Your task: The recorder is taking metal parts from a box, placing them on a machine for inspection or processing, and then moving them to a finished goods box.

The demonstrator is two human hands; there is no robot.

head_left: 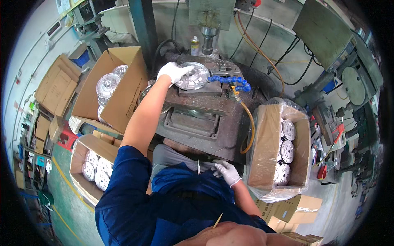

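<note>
My left hand point(174, 73), in a white glove, reaches forward to the machine. Its fingers are closed on the left edge of a round, shiny metal disc point(195, 77) with a raised hub. The disc sits on the block of the machine's work table point(223, 105). Beside the disc's right edge ends a blue segmented coolant hose point(230, 80). My right hand point(227, 173), also gloved, rests low by my lap, near the table's front edge. Its fingers are loosely spread, and nothing shows in them.
A machine spindle point(208, 40) hangs behind the disc, next to a spray can point(195, 46). Cardboard boxes holding metal discs stand at left point(127, 88), lower left point(80, 153) and right point(301, 143). A yellowish hose point(251, 123) loops down the table's right side.
</note>
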